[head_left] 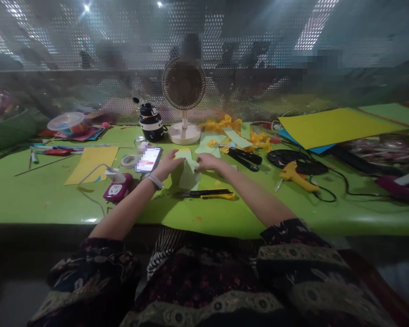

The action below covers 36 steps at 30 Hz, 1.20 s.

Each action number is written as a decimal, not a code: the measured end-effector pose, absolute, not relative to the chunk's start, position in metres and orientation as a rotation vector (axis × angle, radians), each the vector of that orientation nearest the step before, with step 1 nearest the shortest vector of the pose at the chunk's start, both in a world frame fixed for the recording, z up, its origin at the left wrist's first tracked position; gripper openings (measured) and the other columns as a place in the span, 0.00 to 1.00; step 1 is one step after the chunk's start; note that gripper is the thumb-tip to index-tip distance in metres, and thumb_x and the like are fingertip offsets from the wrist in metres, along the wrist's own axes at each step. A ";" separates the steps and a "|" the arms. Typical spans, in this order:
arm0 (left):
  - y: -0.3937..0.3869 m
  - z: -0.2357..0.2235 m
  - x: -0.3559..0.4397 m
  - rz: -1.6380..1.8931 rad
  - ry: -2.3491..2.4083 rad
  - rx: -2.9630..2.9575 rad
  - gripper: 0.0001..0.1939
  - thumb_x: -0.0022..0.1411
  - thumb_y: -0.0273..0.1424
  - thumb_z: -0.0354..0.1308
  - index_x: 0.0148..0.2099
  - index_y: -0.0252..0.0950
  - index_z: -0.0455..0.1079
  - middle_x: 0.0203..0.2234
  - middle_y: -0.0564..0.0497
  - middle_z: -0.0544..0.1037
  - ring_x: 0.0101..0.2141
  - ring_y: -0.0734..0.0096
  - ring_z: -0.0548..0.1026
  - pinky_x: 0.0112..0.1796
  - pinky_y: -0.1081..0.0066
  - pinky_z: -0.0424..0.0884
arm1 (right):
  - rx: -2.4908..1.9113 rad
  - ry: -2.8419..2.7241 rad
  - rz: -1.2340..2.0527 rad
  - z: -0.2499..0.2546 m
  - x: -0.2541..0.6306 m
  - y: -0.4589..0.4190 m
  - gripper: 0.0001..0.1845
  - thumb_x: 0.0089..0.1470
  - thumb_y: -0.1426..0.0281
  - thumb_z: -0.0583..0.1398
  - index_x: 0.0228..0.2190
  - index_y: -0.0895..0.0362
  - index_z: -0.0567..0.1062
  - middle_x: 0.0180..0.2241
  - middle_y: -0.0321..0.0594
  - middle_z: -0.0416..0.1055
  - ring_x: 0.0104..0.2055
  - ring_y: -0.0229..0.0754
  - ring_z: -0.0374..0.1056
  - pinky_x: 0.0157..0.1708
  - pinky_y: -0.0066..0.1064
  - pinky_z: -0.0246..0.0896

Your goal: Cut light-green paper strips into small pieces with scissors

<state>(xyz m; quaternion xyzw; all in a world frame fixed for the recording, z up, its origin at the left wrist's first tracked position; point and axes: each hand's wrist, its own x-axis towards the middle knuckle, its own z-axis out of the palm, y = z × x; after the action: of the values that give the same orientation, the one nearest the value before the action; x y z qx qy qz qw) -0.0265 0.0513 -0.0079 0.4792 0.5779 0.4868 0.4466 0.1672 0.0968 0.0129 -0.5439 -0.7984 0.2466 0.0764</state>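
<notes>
A pale green paper strip [189,179] lies on the green tabletop in front of me, with a bit of yellow paper showing at its far end. My left hand [168,166] holds its left side, thumb over the paper and fingers curled at the far edge. From the other side, my right hand [208,161] has bent fingertips on the strip's right edge. Just nearer to me lie dark-bladed scissors [191,194] and a yellow-and-black cutter [218,195]. Right of my right hand is a black stapler [243,158].
A phone [148,159], tape roll [128,161] and purple plug adapter [118,187] lie left. Behind stand a bottle [151,123] and a fan [184,134]. A yellow glue gun [298,176] with its cord and large yellow sheets [337,125] are right.
</notes>
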 end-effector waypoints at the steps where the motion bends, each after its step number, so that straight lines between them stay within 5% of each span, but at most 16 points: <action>1: 0.047 -0.008 -0.025 1.201 1.426 1.206 0.30 0.50 0.25 0.72 0.56 0.34 0.71 0.62 0.34 0.70 0.65 0.52 0.64 0.60 0.61 0.62 | -1.622 -2.378 0.777 0.013 0.167 0.095 0.13 0.38 0.72 0.74 0.25 0.57 0.77 0.33 0.43 0.78 0.39 0.49 0.74 0.36 0.32 0.64; 4: 0.038 -0.008 -0.022 1.213 1.400 1.234 0.32 0.49 0.27 0.74 0.56 0.34 0.71 0.61 0.34 0.71 0.63 0.51 0.67 0.58 0.60 0.65 | -1.563 -2.318 0.859 0.016 0.167 0.090 0.11 0.42 0.74 0.72 0.22 0.58 0.74 0.27 0.38 0.76 0.32 0.43 0.73 0.32 0.30 0.65; 8: 0.034 -0.002 -0.018 1.112 1.240 1.141 0.31 0.46 0.31 0.77 0.53 0.32 0.74 0.44 0.38 0.82 0.46 0.54 0.79 0.47 0.62 0.74 | -1.328 -2.067 1.154 0.024 0.174 0.087 0.11 0.47 0.74 0.70 0.29 0.58 0.73 0.28 0.37 0.76 0.30 0.38 0.72 0.33 0.29 0.71; 11: 0.035 0.002 -0.015 1.048 1.073 1.061 0.21 0.48 0.34 0.77 0.43 0.31 0.78 0.34 0.42 0.83 0.36 0.60 0.80 0.40 0.64 0.76 | -1.124 -1.865 1.268 0.029 0.183 0.082 0.13 0.46 0.74 0.70 0.35 0.59 0.75 0.32 0.41 0.76 0.33 0.41 0.73 0.38 0.36 0.74; 13: 0.035 0.004 -0.013 1.077 1.016 0.996 0.16 0.50 0.34 0.76 0.38 0.31 0.78 0.32 0.42 0.83 0.35 0.61 0.81 0.39 0.65 0.77 | -1.066 -1.876 1.040 0.030 0.193 0.076 0.16 0.50 0.74 0.66 0.43 0.60 0.76 0.40 0.45 0.77 0.41 0.45 0.74 0.45 0.42 0.74; 15: 0.035 0.006 -0.011 1.134 0.985 0.918 0.13 0.53 0.32 0.74 0.38 0.32 0.78 0.32 0.43 0.83 0.36 0.61 0.81 0.40 0.64 0.78 | -0.973 -1.982 0.714 0.028 0.204 0.067 0.27 0.51 0.78 0.61 0.53 0.57 0.75 0.54 0.49 0.72 0.55 0.50 0.71 0.56 0.49 0.68; 18: 0.033 0.008 -0.005 1.192 0.969 0.827 0.10 0.56 0.31 0.72 0.38 0.32 0.77 0.33 0.43 0.83 0.38 0.61 0.81 0.41 0.63 0.79 | -0.845 -2.272 0.419 0.020 0.216 0.052 0.38 0.50 0.80 0.60 0.61 0.47 0.72 0.69 0.43 0.57 0.72 0.54 0.51 0.70 0.54 0.46; 22: 0.023 0.011 0.002 1.176 0.975 0.803 0.08 0.58 0.31 0.70 0.37 0.33 0.76 0.32 0.47 0.81 0.33 0.67 0.80 0.38 0.67 0.78 | -0.790 -2.362 0.286 0.007 0.211 0.040 0.22 0.57 0.73 0.62 0.51 0.42 0.82 0.72 0.34 0.51 0.75 0.54 0.42 0.71 0.58 0.37; 26: 0.013 0.013 0.005 1.212 0.913 0.781 0.04 0.62 0.30 0.66 0.37 0.35 0.75 0.33 0.50 0.80 0.31 0.74 0.76 0.38 0.71 0.76 | -0.787 -2.228 0.374 0.002 0.201 0.033 0.09 0.61 0.62 0.64 0.38 0.46 0.86 0.70 0.39 0.57 0.73 0.53 0.46 0.69 0.55 0.44; 30: 0.007 0.012 0.012 1.270 0.840 0.778 0.05 0.62 0.27 0.64 0.42 0.36 0.75 0.40 0.48 0.82 0.41 0.67 0.78 0.49 0.63 0.76 | -0.897 -1.973 0.533 0.003 0.199 0.025 0.19 0.61 0.52 0.61 0.35 0.53 0.84 0.63 0.48 0.66 0.68 0.53 0.56 0.63 0.46 0.57; 33: 0.003 0.011 0.019 1.281 0.774 0.783 0.09 0.63 0.34 0.64 0.45 0.37 0.75 0.44 0.46 0.82 0.49 0.59 0.78 0.52 0.56 0.75 | -1.028 -1.827 0.721 0.003 0.198 0.022 0.27 0.60 0.45 0.58 0.29 0.56 0.77 0.39 0.45 0.75 0.44 0.47 0.70 0.44 0.36 0.67; 36: -0.002 0.011 0.022 1.265 0.725 0.803 0.20 0.63 0.48 0.63 0.46 0.37 0.76 0.46 0.45 0.82 0.52 0.54 0.77 0.51 0.54 0.76 | -1.107 -1.786 0.749 0.004 0.195 0.019 0.31 0.54 0.41 0.60 0.20 0.53 0.63 0.22 0.32 0.59 0.27 0.38 0.58 0.29 0.31 0.57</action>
<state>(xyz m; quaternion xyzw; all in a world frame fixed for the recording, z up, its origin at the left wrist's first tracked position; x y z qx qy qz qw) 0.0220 -0.0016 0.0108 0.3566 0.3220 0.5622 0.6732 0.1954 0.0195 0.0038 -0.4458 -0.7189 0.3014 0.4399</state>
